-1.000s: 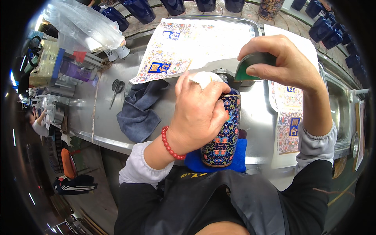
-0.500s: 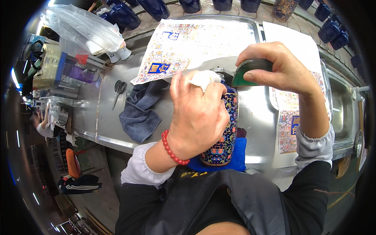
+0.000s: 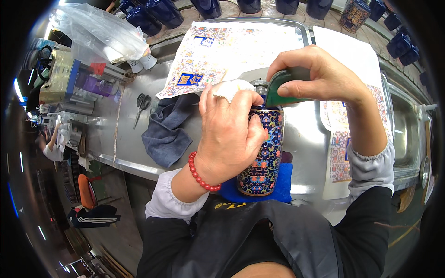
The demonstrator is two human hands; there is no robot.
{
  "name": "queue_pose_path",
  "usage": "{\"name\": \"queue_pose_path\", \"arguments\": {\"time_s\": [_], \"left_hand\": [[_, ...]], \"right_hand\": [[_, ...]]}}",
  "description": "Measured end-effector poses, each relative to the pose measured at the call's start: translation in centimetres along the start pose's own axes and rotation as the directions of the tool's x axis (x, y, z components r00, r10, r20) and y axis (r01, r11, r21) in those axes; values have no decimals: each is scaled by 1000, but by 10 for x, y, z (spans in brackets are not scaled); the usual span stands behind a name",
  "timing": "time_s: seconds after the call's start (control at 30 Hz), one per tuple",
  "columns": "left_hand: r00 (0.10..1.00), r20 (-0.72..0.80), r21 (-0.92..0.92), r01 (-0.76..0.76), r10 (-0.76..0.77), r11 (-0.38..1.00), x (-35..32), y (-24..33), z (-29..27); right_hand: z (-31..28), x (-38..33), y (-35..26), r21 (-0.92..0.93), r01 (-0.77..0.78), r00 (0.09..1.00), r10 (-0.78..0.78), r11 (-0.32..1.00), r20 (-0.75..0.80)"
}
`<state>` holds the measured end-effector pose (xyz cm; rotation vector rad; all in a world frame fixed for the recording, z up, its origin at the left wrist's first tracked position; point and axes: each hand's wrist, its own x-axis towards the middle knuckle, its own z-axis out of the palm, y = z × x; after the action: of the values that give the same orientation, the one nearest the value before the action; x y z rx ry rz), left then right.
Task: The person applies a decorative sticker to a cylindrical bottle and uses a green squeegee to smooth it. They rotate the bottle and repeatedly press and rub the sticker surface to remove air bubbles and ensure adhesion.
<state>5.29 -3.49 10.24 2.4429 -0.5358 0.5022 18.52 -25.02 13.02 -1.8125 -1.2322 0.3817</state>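
A dark blue vase (image 3: 265, 162) covered in colourful floral decoration rests on a blue cloth (image 3: 283, 183) at the table's near edge. My right hand (image 3: 324, 76) grips a flat green scraper (image 3: 282, 92) between thumb and fingers. Its lower edge is at the vase's shoulder, beside the neck. My left hand (image 3: 227, 132), with a red bead bracelet at the wrist, is closed round a crumpled white wad (image 3: 232, 88), cloth or paper. Its thumb and knuckles are against the vase's left side. The wad's lower part and that side of the vase are hidden by the hand.
A grey-blue towel (image 3: 167, 134) and black scissors (image 3: 142, 103) lie left on the metal table (image 3: 125, 143). Printed pattern sheets (image 3: 201, 58) lie beyond the vase and at its right. Dark blue vases (image 3: 166, 13) line the far side. A metal sink (image 3: 408, 123) is at right.
My right hand has brought the scraper left and slightly down, to the vase's shoulder. My left hand has shifted a little left, showing more of the vase's front.
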Motion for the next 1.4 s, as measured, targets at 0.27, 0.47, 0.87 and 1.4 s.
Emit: {"name": "queue_pose_path", "arguments": {"time_s": [0.27, 0.47, 0.87, 1.4], "left_hand": [[1000, 7, -25, 27, -27, 999, -4, -3, -1], [1000, 4, -34, 30, -30, 999, -5, -5, 1], [997, -12, 165, -79, 82, 983, 1, 12, 6], [1000, -15, -17, 5, -6, 1000, 1, 7, 0]], "right_hand": [[-8, 8, -2, 58, -73, 991, 66, 996, 119], [-9, 11, -2, 101, -71, 989, 57, 992, 136], [-10, -3, 1, 53, -28, 1000, 27, 998, 7], [-12, 10, 5, 39, -11, 991, 5, 999, 136]]}}
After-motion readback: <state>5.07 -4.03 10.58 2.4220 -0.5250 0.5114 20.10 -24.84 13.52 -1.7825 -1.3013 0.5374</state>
